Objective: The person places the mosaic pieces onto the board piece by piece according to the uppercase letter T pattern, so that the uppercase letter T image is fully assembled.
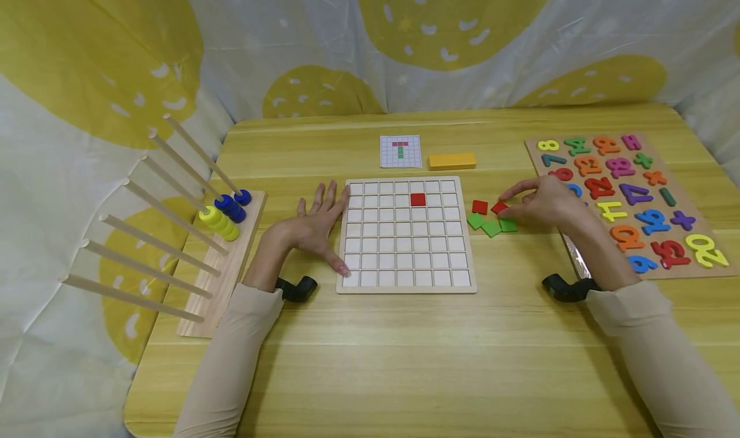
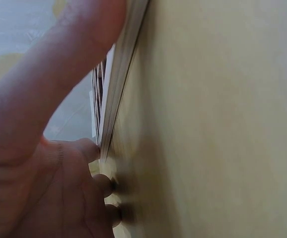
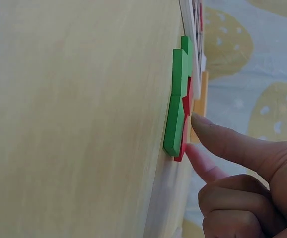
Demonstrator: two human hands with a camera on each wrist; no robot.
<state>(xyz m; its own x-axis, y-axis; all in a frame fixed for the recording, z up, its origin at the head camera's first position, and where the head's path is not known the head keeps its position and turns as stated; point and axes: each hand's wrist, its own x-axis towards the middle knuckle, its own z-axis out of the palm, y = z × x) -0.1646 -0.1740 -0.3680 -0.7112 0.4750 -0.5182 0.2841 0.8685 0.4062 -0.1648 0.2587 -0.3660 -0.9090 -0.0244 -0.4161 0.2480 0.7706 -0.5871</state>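
Note:
A square wooden grid board (image 1: 406, 288) with white cells lies on the table, one red tile (image 1: 418, 199) set in an upper cell. My left hand (image 1: 312, 229) rests at its left side with fingers spread, the thumb on the lower left corner and the index finger along the upper left edge. To the board's right, my right hand (image 1: 546, 200) has thumb and index finger at either side of a loose red tile (image 1: 499, 207), pinching it low over the table. Beside it lie another red tile (image 1: 479, 207) and several green tiles (image 3: 174, 126).
A pattern card (image 1: 400, 162) showing a red and green T lies behind the board, next to a yellow-orange block (image 1: 452, 162). Tall pegs rise from a wooden bead rack (image 1: 216, 290) at left. A number board (image 1: 699, 268) with coloured figures lies at right, under the right forearm.

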